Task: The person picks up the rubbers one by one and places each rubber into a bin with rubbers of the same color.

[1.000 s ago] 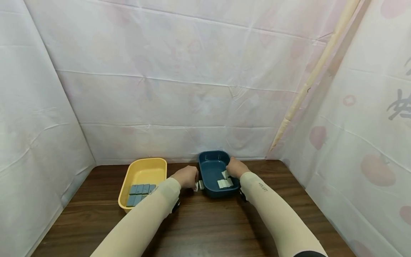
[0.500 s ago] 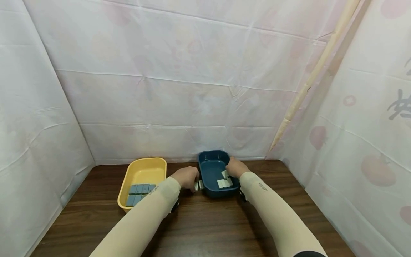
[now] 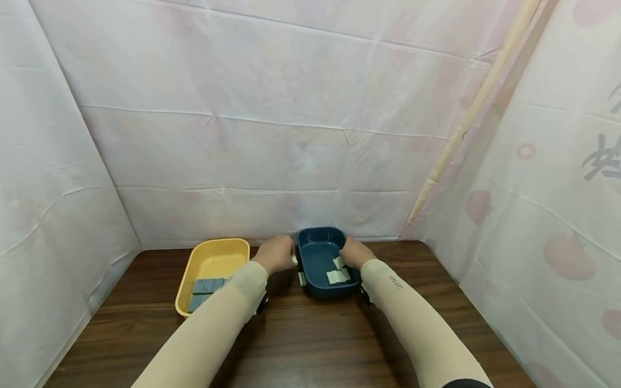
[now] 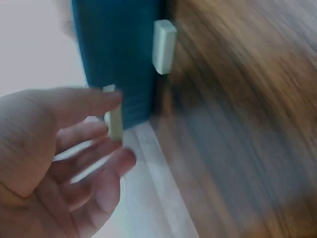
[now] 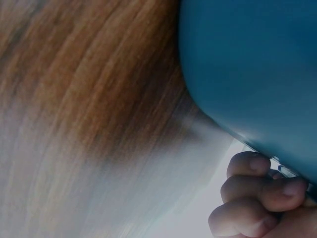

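Note:
My left hand [image 3: 275, 253] is raised off the table by the left side of a blue tray [image 3: 315, 258]. Between thumb and fingers it pinches a pale mahjong tile [image 4: 115, 119], seen edge-on in the left wrist view. Another mahjong tile [image 3: 302, 279] stands on the table against the tray's outer wall. At the tray's right side, my right hand [image 3: 356, 253] grips the rim; curled fingers [image 5: 247, 218] show there in the right wrist view. Several pale tiles [image 3: 338, 276] lie inside the blue tray at its near right, partly hidden by that hand.
To the left stands a yellow tray [image 3: 220, 264] with rows of blue-grey tiles [image 3: 206, 286] in its near half, partly covered by my left sleeve. Both trays are on a dark wooden table [image 3: 310, 339]. A pale cloth screen [image 3: 281, 156] rises behind them.
My left hand has lifted a tile from beside the blue tray and moved up and away from me. The other tile there stays put. My right hand keeps its place on the rim.

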{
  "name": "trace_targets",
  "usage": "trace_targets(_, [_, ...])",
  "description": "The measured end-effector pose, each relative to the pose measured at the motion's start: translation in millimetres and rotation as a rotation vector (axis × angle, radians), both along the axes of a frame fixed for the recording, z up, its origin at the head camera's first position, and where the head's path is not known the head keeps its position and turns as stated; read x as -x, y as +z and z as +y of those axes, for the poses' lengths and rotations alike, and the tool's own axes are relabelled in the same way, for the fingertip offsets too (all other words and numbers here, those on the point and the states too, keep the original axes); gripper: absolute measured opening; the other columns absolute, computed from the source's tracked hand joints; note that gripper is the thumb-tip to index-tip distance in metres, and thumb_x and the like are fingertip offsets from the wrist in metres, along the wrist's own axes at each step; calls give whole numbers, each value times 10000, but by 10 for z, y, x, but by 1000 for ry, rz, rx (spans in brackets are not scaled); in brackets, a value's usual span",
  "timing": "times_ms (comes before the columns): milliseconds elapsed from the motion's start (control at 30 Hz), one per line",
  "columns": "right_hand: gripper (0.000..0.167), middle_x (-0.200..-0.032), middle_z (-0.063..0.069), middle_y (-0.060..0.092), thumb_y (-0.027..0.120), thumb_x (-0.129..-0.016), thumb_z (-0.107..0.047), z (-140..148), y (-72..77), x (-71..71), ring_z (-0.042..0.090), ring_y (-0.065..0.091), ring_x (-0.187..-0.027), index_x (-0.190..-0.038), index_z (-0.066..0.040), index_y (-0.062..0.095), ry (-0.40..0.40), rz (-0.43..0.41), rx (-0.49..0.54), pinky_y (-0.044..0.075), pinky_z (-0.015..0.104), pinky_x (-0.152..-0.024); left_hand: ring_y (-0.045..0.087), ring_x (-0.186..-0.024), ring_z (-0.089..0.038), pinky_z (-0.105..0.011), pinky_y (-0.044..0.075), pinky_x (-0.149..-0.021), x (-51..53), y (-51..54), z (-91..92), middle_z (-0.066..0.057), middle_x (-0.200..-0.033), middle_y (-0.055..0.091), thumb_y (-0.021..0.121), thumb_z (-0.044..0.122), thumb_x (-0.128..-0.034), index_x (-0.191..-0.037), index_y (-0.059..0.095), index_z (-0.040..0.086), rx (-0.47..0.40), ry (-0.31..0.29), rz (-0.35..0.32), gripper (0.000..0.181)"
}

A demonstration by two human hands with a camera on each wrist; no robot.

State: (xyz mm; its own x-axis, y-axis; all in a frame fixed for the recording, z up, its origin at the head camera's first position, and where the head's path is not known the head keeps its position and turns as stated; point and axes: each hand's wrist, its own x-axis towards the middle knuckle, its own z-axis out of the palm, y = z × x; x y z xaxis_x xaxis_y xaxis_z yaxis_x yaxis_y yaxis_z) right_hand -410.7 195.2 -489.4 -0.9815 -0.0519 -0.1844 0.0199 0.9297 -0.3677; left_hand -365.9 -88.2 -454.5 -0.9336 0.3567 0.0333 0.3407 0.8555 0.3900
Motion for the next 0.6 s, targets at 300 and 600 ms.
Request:
trace_targets(300, [682,-1732,306,478,522,-1163,-232,11,3,19,443,556,-1558,-1721,104,323,0,4,-14,473,605,-1271,740,-914,-196,-417,659,-834,-30,20,279,-50,-1097,821,879,252,-1006,-1107,858,93,-116,62,111,189])
trace_targets(600, [656,-1687,284,541,543,-1167,-251,-17,-16,0,411,609,-1503,-1697,94,372,-9,2,-21,511,595,-1231,627,-852,-213,-535,489,-978,-40,-171,641,-22,-860,737,878,242,-1004,-862,802,131,13,-46,159,196])
